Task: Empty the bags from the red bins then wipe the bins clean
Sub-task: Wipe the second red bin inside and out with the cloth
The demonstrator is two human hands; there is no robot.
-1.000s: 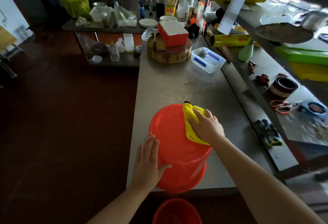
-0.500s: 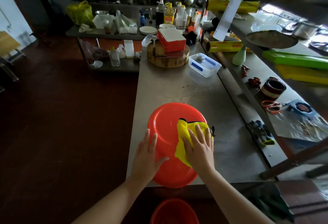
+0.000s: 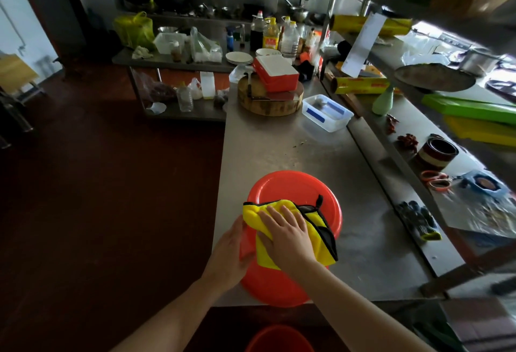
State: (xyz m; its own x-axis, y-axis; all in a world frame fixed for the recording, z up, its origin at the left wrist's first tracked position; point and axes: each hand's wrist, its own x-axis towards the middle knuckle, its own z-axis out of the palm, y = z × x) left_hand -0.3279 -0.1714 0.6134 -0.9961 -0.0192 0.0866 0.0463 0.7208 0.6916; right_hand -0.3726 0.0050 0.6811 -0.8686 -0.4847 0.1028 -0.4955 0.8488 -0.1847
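Pressing a yellow cloth (image 3: pixel 252 213) flat onto the red bin (image 3: pixel 296 192), the R hand (image 3: pixel 284 233) is lying open on top of it, fingers straight and spread, nothing clenched. The cloth, yellow w/ dark edging and a small dark loop, is covering the near-left part of the bin's upturned round face. The L hand (image 3: pixel 233 251) is steadying the bin's left side w/ palm and relaxed fingers laid against the wall, thumb up near the cloth's corner, not curling round anything. The bin is sitting at the near edge of the steel table (image 3: pixel 279 142), its lower part hanging over that edge. A 2nd red bin (image 3: pixel 279 339) is showing on the floor just below, at the bottom of the view.

Further back on the table a clear plastic tub (image 3: pixel 326 113) is carrying blue strips, no text readable. Behind it a red box w/ white lid (image 3: pixel 276 72) is resting on a round wooden block (image 3: pixel 269 100). To the right, a yellow film roll (image 3: pixel 360 85) is showing red print, too blurred to read. Among the bottles at the back, one oil bottle (image 3: pixel 270 37) is wearing a yellow-red label, wording illegible.
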